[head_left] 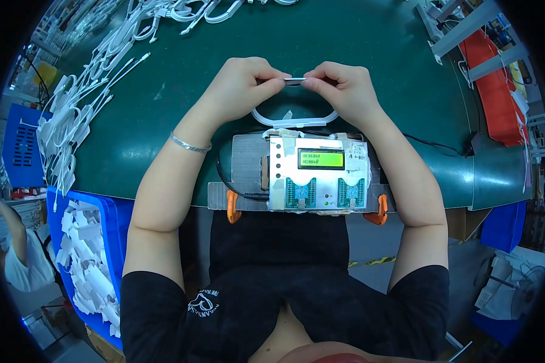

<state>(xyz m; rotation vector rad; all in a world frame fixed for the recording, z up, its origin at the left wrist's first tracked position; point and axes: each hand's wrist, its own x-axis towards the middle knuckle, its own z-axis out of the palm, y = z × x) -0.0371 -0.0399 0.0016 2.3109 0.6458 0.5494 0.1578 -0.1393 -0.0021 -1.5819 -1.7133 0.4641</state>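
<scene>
My left hand (243, 88) and my right hand (346, 89) meet over the green table, thumbs and fingers pinched together. Between the fingertips shows a short whitish piece (294, 80) with a dark lower edge. Below it a looped white cable (297, 123) curves from one hand to the other. The small piece looks like part of that cable, though the fingers cover where they join. Just nearer to me sits a test box (321, 172) with a lit yellow-green display (321, 159) and two green circuit boards, mounted on a grey board.
Two orange clamps (233, 206) grip the board at the table's near edge. White cables (72, 121) pile along the left and far side. A blue bin (112, 212) of white scraps stands at left, a red tray (496, 91) at right. Another person (27, 254) is at far left.
</scene>
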